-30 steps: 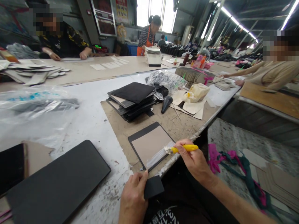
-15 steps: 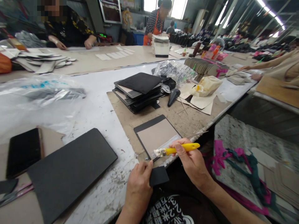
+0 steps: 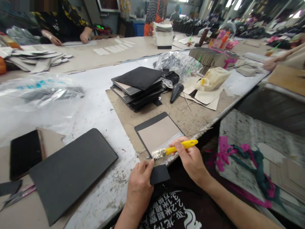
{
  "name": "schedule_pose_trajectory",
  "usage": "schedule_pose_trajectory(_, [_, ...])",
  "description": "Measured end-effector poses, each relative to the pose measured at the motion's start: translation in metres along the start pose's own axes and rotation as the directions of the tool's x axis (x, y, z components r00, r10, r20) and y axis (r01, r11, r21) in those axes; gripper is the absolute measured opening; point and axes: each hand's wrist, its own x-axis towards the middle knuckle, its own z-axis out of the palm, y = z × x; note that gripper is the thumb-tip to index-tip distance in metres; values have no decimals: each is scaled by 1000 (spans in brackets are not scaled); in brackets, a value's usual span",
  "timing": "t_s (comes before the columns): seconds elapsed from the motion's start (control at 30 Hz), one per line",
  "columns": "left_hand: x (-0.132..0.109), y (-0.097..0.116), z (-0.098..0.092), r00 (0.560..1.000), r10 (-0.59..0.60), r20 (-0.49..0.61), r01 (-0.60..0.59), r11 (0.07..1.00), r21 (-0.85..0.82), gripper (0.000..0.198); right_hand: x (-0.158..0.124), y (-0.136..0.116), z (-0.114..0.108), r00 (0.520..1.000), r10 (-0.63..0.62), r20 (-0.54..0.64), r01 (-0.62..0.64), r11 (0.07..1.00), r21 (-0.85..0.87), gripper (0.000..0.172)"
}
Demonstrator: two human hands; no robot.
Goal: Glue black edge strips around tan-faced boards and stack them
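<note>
right hand (image 3: 191, 162) grips yellow-handled brush (image 3: 171, 150)

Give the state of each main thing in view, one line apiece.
Brush: gripped in right hand, bristles coated white
Panel: flat, white-streaked along its near edge
Left hand: at the panel's near corner
Panel stack: uneven, layers overhanging
Phone: lying flat, screen dark
Large black sheet: unfolded
Clear plastic by the stack: crumpled

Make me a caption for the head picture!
Right hand holds a yellow-handled brush at a panel, left hand by its corner.
</note>
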Motion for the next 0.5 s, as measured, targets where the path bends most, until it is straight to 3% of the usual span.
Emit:
schedule_pose_trajectory(0.23, [2,1,1,1000,-12,-20,11,999,-47,58,30,17,-51,978,-83,-190,31,965,-261,35])
schedule_pose_trajectory(0.37, [0,-3,-1,998,-53,-18,50,991,-126,58,35,10,-74,966,-132,-222,62,953,-295,34])
schedule_pose_trajectory(0.5, [0,-4,-17,993,-113,-20,103,953,-284,50,32,-4,-93,954,-178,-243,91,939,-333,33])
